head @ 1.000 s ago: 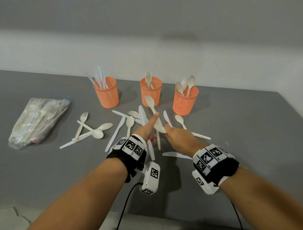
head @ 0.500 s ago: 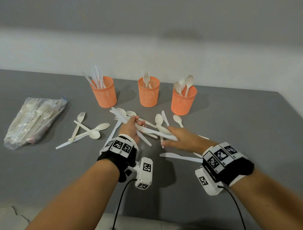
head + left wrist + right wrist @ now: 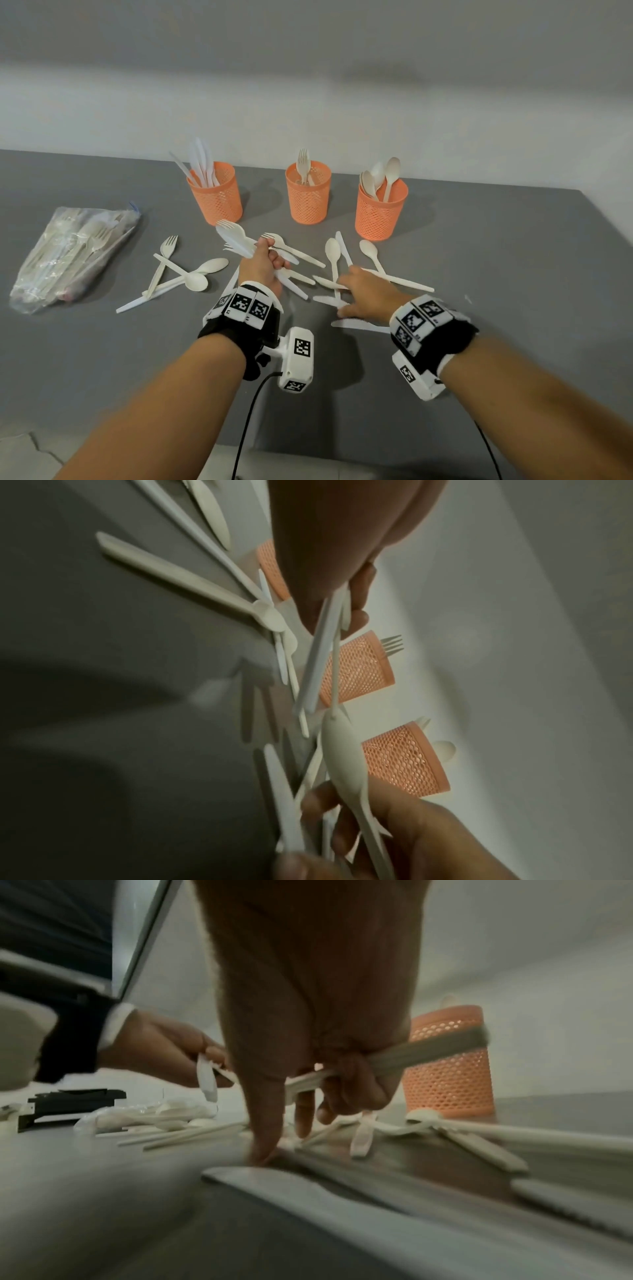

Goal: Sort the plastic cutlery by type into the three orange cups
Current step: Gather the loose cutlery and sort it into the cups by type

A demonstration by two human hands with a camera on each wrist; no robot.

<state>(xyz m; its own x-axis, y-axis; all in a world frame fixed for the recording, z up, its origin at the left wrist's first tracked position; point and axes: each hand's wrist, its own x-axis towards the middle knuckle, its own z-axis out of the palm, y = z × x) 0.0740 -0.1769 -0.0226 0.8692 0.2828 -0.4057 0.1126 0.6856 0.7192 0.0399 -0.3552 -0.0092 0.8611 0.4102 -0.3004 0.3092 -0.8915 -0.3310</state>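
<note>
Left hand [image 3: 265,265]: fingers curled round a mixed bundle of cutlery [image 3: 239,241], forks and white knives, heads fanning far-left out of the fist, handles trailing near-right. Right hand [image 3: 363,294]: low over the loose pile; the right wrist view shows its curled fingers holding one flat handle [image 3: 404,1056] while the index finger reaches down to the table [image 3: 102,359]. Which type that piece is cannot be told.

Targets: three orange cups along the far edge. Knife cup [image 3: 215,193] far left, fork cup [image 3: 308,193] centre, spoon cup [image 3: 381,210] right. Loose spoons [image 3: 334,251] lie between the right hand and the spoon cup, long axes running near to far.

Judgement: the spoon cup lies far and slightly right of the right hand, which is the nearer hand to it; the left hand sits just near the knife cup. Sorting is part done. A bag of cutlery [image 3: 75,253] lies far left, unopened as far as can be seen.
</note>
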